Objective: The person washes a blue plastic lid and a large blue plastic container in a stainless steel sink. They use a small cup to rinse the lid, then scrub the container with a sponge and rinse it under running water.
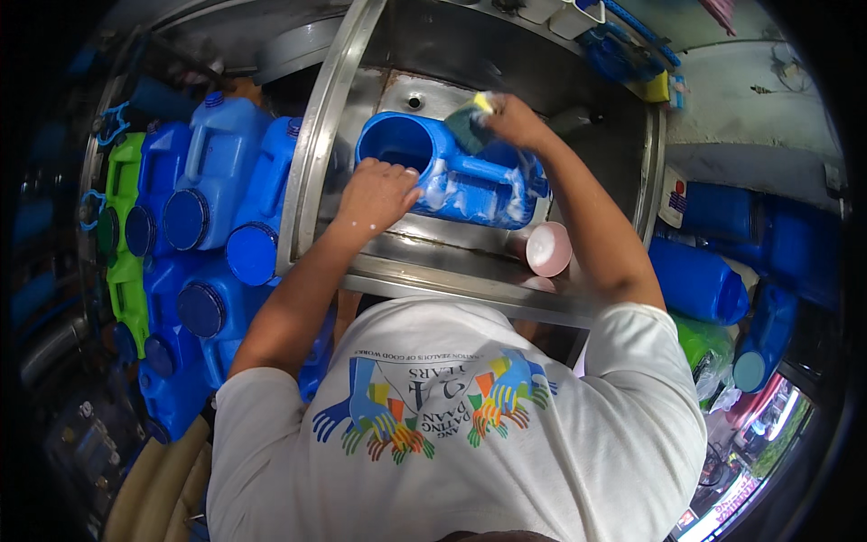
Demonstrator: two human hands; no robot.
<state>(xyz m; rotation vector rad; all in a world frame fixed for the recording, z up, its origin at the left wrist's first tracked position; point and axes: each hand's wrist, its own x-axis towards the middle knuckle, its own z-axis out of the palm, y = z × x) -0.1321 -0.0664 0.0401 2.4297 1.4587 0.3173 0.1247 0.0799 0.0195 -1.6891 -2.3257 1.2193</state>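
Clearly the scrubbing step: a blue water jug (pixel 452 176) lies on its side in the steel sink (pixel 506 271), soapy. The left hand (pixel 377 191) clasps its open mouth; the right hand (pixel 510 119) presses a green-yellow sponge (pixel 471 122) on its far side. Next likely needs turning the jug to reach unwashed faces.

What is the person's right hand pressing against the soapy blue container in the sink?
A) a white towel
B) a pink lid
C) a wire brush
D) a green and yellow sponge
D: the right hand presses a green and yellow sponge on the soapy blue container, while the left hand steadies it by its open mouth.
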